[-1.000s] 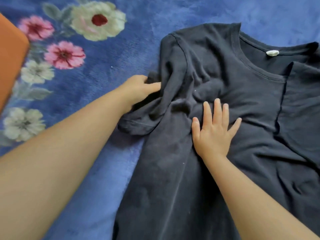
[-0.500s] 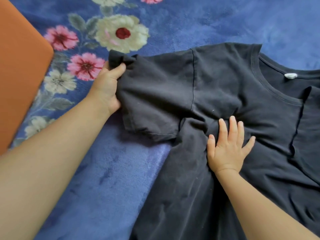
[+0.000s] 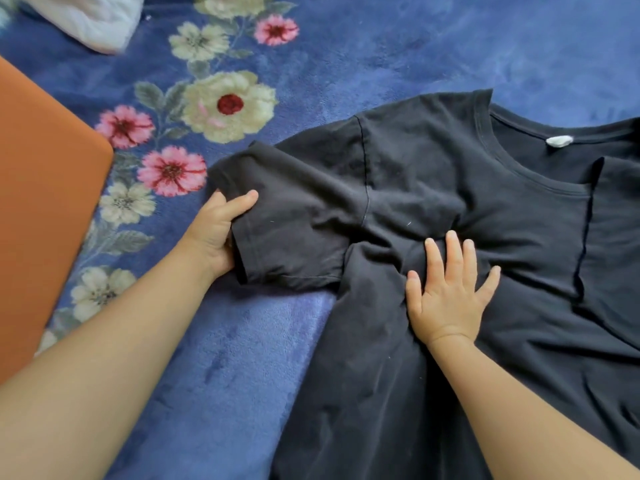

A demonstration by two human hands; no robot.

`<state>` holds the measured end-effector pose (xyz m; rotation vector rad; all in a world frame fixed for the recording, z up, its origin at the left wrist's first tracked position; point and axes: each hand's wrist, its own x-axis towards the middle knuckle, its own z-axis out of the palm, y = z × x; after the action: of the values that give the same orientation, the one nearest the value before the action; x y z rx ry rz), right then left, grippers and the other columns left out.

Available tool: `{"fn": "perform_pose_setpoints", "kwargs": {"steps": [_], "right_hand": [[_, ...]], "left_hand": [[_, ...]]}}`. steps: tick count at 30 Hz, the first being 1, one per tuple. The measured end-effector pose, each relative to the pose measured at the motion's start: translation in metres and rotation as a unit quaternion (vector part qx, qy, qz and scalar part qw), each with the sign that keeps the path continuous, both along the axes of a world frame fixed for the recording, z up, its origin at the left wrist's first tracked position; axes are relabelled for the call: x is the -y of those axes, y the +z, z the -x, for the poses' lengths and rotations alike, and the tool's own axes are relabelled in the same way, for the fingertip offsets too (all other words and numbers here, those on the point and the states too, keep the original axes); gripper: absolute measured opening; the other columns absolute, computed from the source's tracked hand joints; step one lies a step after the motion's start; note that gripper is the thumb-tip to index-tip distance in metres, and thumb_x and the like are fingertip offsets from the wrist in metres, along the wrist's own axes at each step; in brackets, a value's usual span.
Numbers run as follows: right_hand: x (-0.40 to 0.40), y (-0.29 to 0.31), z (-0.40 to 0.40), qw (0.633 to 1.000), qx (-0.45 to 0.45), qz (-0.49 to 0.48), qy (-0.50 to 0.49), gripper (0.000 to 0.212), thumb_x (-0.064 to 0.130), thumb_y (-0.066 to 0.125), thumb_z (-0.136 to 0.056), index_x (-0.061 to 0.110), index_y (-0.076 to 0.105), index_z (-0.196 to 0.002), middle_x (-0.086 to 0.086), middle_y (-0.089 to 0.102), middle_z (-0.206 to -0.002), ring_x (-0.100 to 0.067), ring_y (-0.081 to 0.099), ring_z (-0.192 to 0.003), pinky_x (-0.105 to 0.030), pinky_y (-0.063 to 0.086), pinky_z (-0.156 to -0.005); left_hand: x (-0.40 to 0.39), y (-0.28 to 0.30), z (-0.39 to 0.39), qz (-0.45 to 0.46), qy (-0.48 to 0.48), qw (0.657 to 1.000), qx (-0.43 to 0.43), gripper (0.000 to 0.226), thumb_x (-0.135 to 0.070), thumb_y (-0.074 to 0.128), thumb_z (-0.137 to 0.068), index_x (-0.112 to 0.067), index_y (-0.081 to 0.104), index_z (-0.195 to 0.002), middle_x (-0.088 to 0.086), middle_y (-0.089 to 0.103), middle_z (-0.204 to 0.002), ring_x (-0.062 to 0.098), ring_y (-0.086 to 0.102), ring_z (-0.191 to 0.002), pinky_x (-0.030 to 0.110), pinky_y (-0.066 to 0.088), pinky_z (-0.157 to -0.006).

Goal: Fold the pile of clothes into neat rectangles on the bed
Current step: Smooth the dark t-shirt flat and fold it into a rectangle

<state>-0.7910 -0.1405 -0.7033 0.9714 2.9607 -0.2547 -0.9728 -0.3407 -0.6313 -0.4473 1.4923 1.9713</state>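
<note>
The left hand point(image 3: 221, 233), at centre left of the frame, pinches the sleeve point(image 3: 294, 220) hem of the black T-shirt point(image 3: 433, 375), holding it out flat. The right hand point(image 3: 446, 299), fingers straight and spread wide, presses the bunched shirt body at centre, probably to anchor it.

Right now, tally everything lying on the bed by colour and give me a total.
Black: 1, the T-shirt
Orange: 1, the cushion
White: 1, the cloth at the top edge
Total: 3
</note>
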Motion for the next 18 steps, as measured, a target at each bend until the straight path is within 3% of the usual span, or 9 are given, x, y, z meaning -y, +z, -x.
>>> {"fn": "perform_pose_setpoints", "kwargs": {"steps": [5, 7, 9, 10, 11, 12, 14, 16, 18], "right_hand": [[-0.006, 0.008, -0.001, 0.998, -0.007, 0.065, 0.007, 0.073, 0.05, 0.014, -0.08, 0.019, 0.039, -0.14, -0.005, 0.025, -0.153, -0.026, 0.016, -0.142, -0.05, -0.005, -0.11], [-0.015, 0.014, 0.002, 0.988, 0.018, 0.15, 0.013, 0.062, 0.047, 0.015, -0.088, 0.025, 0.03, -0.144, 0.004, 0.012, -0.156, -0.016, 0.002, -0.144, -0.042, -0.012, -0.111], [-0.028, 0.027, 0.006, 0.963, 0.021, 0.269, -0.021, 0.044, 0.023, 0.027, -0.1, 0.022, 0.03, -0.144, 0.005, 0.013, -0.155, -0.013, 0.002, -0.144, -0.037, -0.007, -0.113], [-0.033, 0.035, 0.007, 0.929, -0.01, 0.361, -0.084, 0.042, 0.013, 0.028, -0.101, 0.017, 0.032, -0.142, 0.003, 0.02, -0.153, -0.015, 0.011, -0.143, -0.036, 0.0, -0.113], [-0.04, 0.045, 0.006, 0.854, -0.064, 0.481, -0.187, 0.039, 0.01, 0.03, -0.1, 0.011, 0.037, -0.139, -0.001, 0.033, -0.146, -0.018, 0.027, -0.137, -0.036, 0.011, -0.113], [-0.048, 0.059, 0.002, 0.747, -0.132, 0.593, -0.271, 0.035, 0.014, 0.032, -0.1, 0.008, 0.043, -0.133, -0.004, 0.05, -0.131, -0.02, 0.045, -0.123, -0.036, 0.023, -0.11], [-0.066, 0.076, -0.014, 0.603, -0.257, 0.674, -0.342, 0.03, 0.025, 0.032, -0.1, 0.011, 0.053, -0.116, -0.004, 0.069, -0.096, -0.017, 0.067, -0.086, -0.038, 0.039, -0.097], [-0.083, 0.089, -0.036, 0.59, -0.284, 0.664, -0.362, 0.034, 0.036, 0.026, -0.1, 0.012, 0.048, -0.113, -0.01, 0.067, -0.09, -0.022, 0.068, -0.074, -0.039, 0.046, -0.083], [-0.093, 0.096, -0.05, 0.638, -0.241, 0.641, -0.352, 0.033, 0.038, 0.03, -0.1, 0.012, 0.041, -0.117, -0.012, 0.06, -0.095, -0.026, 0.062, -0.08, -0.038, 0.048, -0.073]], "left_hand": [[-0.056, 0.05, -0.006, -0.06, -0.054, 0.996, -0.036, 0.03, -0.008, 0.043, -0.094, -0.011, 0.063, -0.073, -0.002, 0.065, -0.056, 0.009, 0.063, -0.051, 0.02, 0.053, -0.051], [-0.092, 0.07, -0.014, -0.085, -0.146, 0.984, -0.055, 0.019, -0.006, 0.046, -0.092, -0.012, 0.06, -0.08, -0.002, 0.064, -0.06, 0.01, 0.062, -0.053, 0.022, 0.051, -0.056], [-0.122, 0.091, -0.03, -0.093, -0.252, 0.962, -0.052, 0.008, -0.011, 0.053, -0.09, -0.015, 0.055, -0.097, -0.003, 0.065, -0.073, 0.012, 0.063, -0.063, 0.024, 0.051, -0.065], [-0.133, 0.097, -0.039, -0.081, -0.3, 0.949, -0.045, 0.017, -0.017, 0.052, -0.093, -0.018, 0.052, -0.109, -0.003, 0.065, -0.084, 0.013, 0.064, -0.069, 0.026, 0.052, -0.07], [-0.14, 0.099, -0.046, -0.048, -0.336, 0.939, -0.051, 0.026, -0.024, 0.047, -0.096, -0.02, 0.047, -0.121, -0.002, 0.064, -0.095, 0.014, 0.066, -0.075, 0.028, 0.053, -0.075], [-0.143, 0.097, -0.052, 0.0, -0.351, 0.934, -0.068, 0.029, -0.028, 0.044, -0.097, -0.021, 0.045, -0.126, 0.0, 0.061, -0.104, 0.013, 0.065, -0.079, 0.028, 0.052, -0.079], [-0.134, 0.081, -0.056, 0.106, -0.296, 0.943, -0.11, 0.013, -0.025, 0.043, -0.098, -0.022, 0.052, -0.106, 0.004, 0.058, -0.106, 0.01, 0.06, -0.075, 0.022, 0.048, -0.074], [-0.111, 0.059, -0.058, 0.198, -0.229, 0.941, -0.152, 0.009, -0.017, 0.047, -0.097, -0.015, 0.055, -0.099, 0.007, 0.057, -0.1, 0.011, 0.056, -0.069, 0.019, 0.047, -0.065], [-0.079, 0.035, -0.063, 0.3, -0.256, 0.887, -0.239, 0.03, -0.019, 0.06, -0.09, -0.005, 0.054, -0.115, 0.005, 0.054, -0.101, 0.015, 0.055, -0.079, 0.022, 0.049, -0.078]]}}
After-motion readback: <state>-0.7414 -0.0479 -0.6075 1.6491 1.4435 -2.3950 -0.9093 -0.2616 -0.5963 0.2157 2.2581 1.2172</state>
